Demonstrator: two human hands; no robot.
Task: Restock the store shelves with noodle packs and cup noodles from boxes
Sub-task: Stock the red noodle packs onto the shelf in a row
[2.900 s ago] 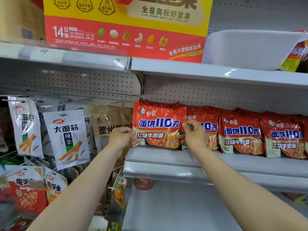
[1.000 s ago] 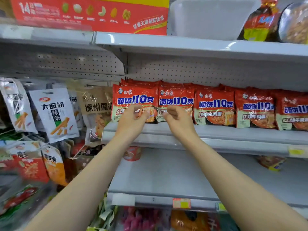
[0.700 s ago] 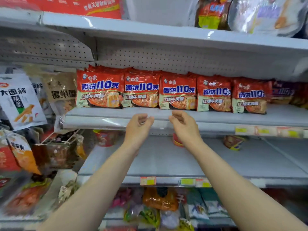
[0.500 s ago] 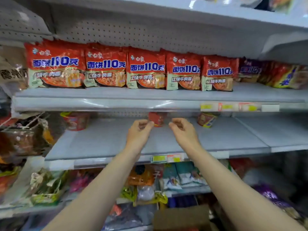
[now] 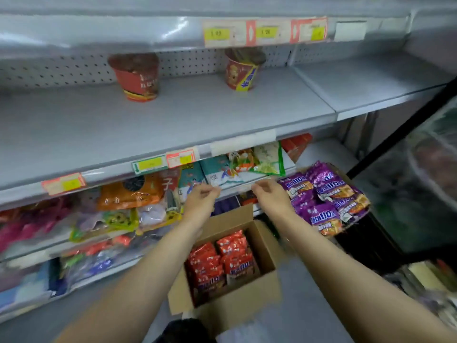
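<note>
An open cardboard box point(image 5: 264, 246) stands on the floor below me, holding several red noodle packs point(image 5: 220, 261). Both my hands hover above it, empty. My left hand point(image 5: 201, 199) and my right hand point(image 5: 270, 196) have loosely curled fingers and hold nothing. A second box with several purple noodle packs point(image 5: 326, 196) sits to the right, just beside my right hand. Two red cup noodles point(image 5: 136, 76) point(image 5: 243, 70) stand at the back of the grey shelf point(image 5: 173, 125) above.
Snack bags point(image 5: 128, 191) crowd the lower shelves on the left. Price tags point(image 5: 264, 32) line the shelf edge overhead. A dark glass-fronted cabinet point(image 5: 420, 169) stands at the right. Grey floor lies around the box.
My hands let go of the red packs on the upper shelf and came down. My view dropped from that shelf to the boxes on the floor.
</note>
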